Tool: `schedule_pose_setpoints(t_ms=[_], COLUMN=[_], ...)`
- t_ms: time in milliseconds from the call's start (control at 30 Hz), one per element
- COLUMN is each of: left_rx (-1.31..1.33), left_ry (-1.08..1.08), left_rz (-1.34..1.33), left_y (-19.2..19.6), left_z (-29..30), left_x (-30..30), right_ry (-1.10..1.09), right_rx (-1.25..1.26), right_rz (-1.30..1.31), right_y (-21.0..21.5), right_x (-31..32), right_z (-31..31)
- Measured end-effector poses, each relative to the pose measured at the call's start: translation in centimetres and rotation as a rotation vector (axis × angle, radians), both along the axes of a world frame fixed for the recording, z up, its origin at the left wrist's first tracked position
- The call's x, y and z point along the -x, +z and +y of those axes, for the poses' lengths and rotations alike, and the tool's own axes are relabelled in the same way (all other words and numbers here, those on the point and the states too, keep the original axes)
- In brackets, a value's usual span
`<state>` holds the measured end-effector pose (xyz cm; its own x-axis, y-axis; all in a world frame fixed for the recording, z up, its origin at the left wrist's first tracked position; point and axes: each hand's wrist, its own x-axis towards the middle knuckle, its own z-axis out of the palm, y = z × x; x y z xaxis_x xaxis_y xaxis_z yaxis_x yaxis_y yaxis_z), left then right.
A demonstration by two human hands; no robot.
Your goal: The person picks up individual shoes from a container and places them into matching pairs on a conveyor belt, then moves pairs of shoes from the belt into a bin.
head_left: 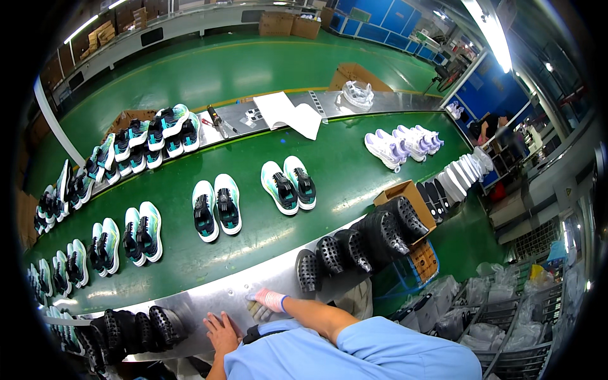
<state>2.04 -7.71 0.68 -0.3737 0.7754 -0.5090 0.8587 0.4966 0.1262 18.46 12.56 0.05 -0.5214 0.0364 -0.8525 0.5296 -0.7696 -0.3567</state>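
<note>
We were in a shoe factory.
We saw paired sneakers (pixel 227 206) lining a long green belt (pixel 342 183), cardboard boxes (pixel 276 24) beyond it and tube lights (pixel 493 38) overhead.

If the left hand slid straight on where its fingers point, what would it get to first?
Probably the green work surface, past the metal ledge under the left hand. Beyond that, it seems to run between two pairs of sneakers, but depth is unclear.

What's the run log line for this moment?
left hand: fingers spread, at metal ledge | right hand: gloved, at ledge | shoe pairs: on green surface | lilac shoes: farther right
</note>
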Motion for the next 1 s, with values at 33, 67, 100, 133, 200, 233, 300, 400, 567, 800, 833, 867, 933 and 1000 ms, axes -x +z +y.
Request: schedule_pose_setpoints(t_ms=[33, 67, 100, 133, 200, 233, 300, 400, 567, 800, 833, 867, 933, 1000], left_rx=[0.010, 0.012, -0.006, -0.023, -0.047, -0.072, -0.065, -0.060, -0.055, -0.072, -0.054, -0.056, -0.033, -0.032], left_ry=[-0.001, -0.001, -0.001, -0.002, -0.006, -0.013, -0.010, -0.010, -0.015, 0.012, 0.019, 0.013, 0.019, 0.019], left_rz=[0.004, 0.003, 0.009, 0.014, 0.029, 0.044, 0.034, 0.031, 0.039, 0.023, 0.009, 0.006, -0.006, 0.000], left_y=[0.0, 0.0, -0.1, -0.1, -0.3, -0.4, 0.1, 0.2, 0.5, 0.1, 0.5, 0.8, 1.2, 1.0], left_z=[0.0, 0.0, -0.1, -0.2, -0.3, -0.4, -0.3, -0.2, -0.1, -0.1, 0.0, 0.2, 0.3, 0.3], left_x=[-0.1, -0.1, -0.1, -0.1, -0.1, -0.2, -0.2, -0.3, -0.3, -0.3, -0.3, -0.4, -0.4, -0.3], right_ry=[0.000, 0.001, 0.006, 0.008, 0.007, 0.010, 0.007, 0.010, 0.022, 0.026, 0.021, 0.021, 0.022, 0.025], right_rx=[0.002, 0.004, 0.006, 0.008, 0.006, 0.007, -0.011, -0.010, 0.006, -0.031, -0.032, -0.014, 0.006, 0.020], right_rz=[0.000, -0.006, -0.012, -0.012, -0.006, -0.007, -0.011, -0.021, -0.024, -0.015, -0.017, -0.030, -0.041, -0.028], right_y=[-0.3, -0.6, -0.7, -0.7, -0.7, -0.7, -0.6, -0.3, -0.3, 0.6, 0.5, 0.3, 0.0, 0.0], right_x=[0.0, 0.1, 0.2, 0.2, 0.1, 0.1, 0.1, 0.1, 0.1, 0.1, 0.1, 0.0, 0.1, 0.2], right_z=[0.0, -0.1, -0.1, -0.1, -0.1, -0.1, -0.1, 0.0, 0.1, 0.2, 0.2, 0.3, 0.3, 0.2])
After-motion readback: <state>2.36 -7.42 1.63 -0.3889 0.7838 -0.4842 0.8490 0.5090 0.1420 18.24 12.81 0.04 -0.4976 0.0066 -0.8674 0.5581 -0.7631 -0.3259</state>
